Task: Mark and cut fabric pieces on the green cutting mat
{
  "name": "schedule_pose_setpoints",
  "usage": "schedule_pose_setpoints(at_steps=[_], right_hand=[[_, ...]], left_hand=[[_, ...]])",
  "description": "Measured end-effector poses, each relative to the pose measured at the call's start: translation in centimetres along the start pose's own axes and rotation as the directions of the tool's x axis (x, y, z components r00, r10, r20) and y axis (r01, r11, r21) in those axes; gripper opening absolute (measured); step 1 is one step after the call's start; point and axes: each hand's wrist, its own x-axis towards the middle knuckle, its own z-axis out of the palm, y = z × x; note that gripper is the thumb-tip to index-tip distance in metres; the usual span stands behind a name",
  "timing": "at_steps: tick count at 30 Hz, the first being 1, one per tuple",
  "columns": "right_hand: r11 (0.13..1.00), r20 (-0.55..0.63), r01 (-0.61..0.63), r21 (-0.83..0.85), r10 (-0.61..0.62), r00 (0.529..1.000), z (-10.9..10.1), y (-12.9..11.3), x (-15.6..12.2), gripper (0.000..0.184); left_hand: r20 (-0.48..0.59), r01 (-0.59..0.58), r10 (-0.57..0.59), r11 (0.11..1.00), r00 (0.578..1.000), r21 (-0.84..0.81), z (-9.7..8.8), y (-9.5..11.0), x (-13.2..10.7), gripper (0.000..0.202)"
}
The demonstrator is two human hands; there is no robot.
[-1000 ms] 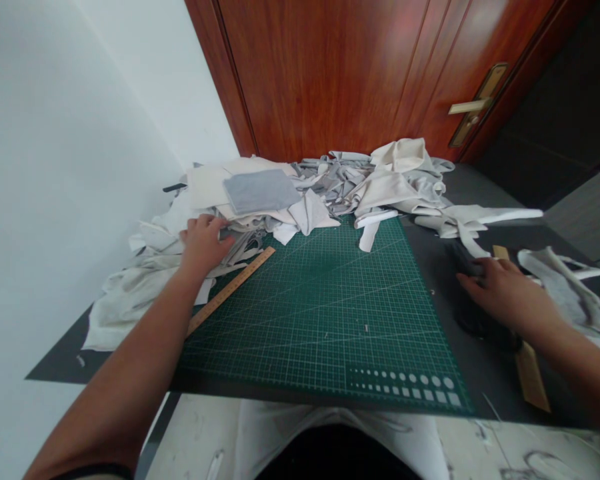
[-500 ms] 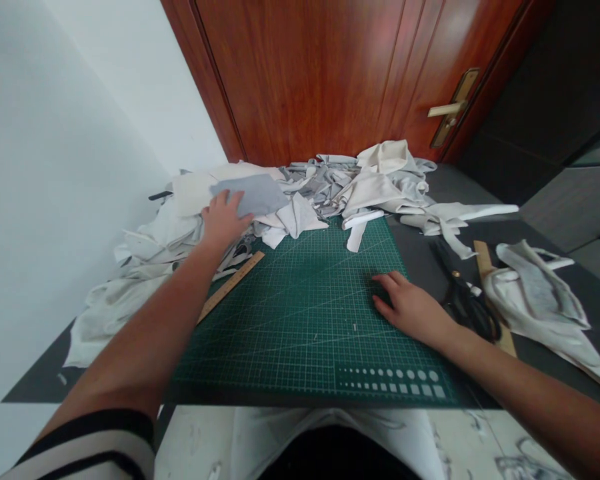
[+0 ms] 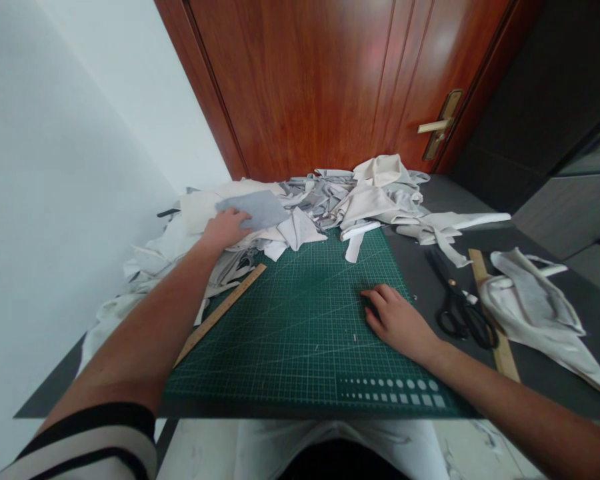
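Left hand [image 3: 225,229] sits on the near-left corner of the grey fabric square [image 3: 256,207], fingers pressed onto it but whether they pinch it cannot be told — the square lies atop the loose pile of pale scraps [image 3: 300,210] at the back of the table [image 3: 47,399]. Risk: lifting it may drag neighbouring scraps over the wooden ruler [image 3: 220,312] onto the green cutting mat [image 3: 300,333]. Right hand [image 3: 397,321] lies released and flat on the mat's right edge, near the black scissors [image 3: 463,303] — a careless sweep could knock them.
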Motion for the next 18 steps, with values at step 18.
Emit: schedule_pose_setpoints(at_steps=[18], right_hand=[[0.998,-0.03,-0.049,0.03,0.05,0.998,0.3,-0.7,-0.5,0.027]], left_hand=[[-0.004,-0.126,0.13,0.958,0.992,-0.259,-0.5,-6.4,3.2,0.059]])
